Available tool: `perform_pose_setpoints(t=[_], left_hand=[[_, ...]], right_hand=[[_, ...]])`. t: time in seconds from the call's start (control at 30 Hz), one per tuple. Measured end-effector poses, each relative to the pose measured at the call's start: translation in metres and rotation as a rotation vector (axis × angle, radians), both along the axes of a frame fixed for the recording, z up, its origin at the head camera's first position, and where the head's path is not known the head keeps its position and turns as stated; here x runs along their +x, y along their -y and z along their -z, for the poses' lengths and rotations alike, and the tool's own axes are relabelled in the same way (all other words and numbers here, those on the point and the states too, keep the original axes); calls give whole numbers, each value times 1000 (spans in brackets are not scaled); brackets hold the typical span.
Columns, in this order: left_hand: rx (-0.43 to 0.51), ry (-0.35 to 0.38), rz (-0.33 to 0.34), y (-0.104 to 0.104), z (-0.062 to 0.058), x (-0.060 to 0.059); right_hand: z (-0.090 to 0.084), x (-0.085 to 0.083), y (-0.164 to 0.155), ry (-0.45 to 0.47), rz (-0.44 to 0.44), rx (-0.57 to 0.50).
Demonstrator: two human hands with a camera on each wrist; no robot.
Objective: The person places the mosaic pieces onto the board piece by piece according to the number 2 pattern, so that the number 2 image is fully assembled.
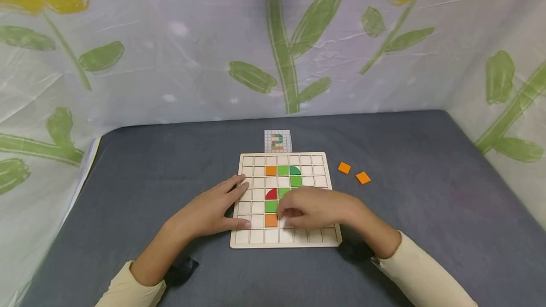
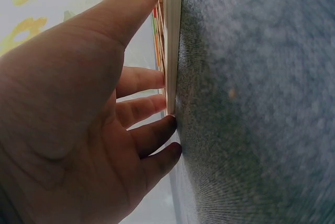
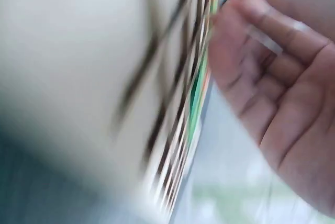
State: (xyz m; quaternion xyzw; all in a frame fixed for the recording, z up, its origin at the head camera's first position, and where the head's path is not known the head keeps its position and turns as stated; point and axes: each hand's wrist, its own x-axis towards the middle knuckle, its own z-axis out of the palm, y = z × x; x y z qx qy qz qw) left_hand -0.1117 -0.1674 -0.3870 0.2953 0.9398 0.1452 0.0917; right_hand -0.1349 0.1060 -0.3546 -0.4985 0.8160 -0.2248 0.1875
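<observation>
A wooden grid board (image 1: 249, 237) lies on the dark grey table and carries orange, green and red tiles. My left hand (image 1: 240, 203) lies flat with straight fingers on the board's left edge; in the left wrist view its fingers (image 2: 149, 106) touch the board's rim (image 2: 172, 35). My right hand (image 1: 286, 218) hovers low over the board's middle rows, fingertips curled down beside the orange tile (image 1: 271, 220). Anything under those fingertips is hidden. The right wrist view is blurred and shows only the palm (image 3: 277, 93) by the board (image 3: 178, 130).
Two loose orange tiles (image 1: 344, 168) (image 1: 363, 177) lie on the cloth right of the board. A small pattern card (image 1: 277, 141) sits just behind the board. Flower-printed sheeting walls in the table on three sides.
</observation>
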Motion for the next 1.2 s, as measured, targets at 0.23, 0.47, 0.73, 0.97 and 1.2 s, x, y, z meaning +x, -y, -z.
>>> perform_pose_setpoints(t=[0.23,0.47,0.73,0.97,1.2], left_hand=[[-5,21,1,0,-1,1],[-2,21,7,-1,-1,1],[-16,20,-3,-1,-2,2],[-17,18,-1,-1,-3,2],[-22,18,0,-2,-2,2]], right_hand=[[2,-23,-89,-209,384,-45],[11,-39,-126,-259,652,80],[21,-44,-121,-310,662,115],[22,-45,-117,-339,668,130],[20,-45,-116,-318,647,112]])
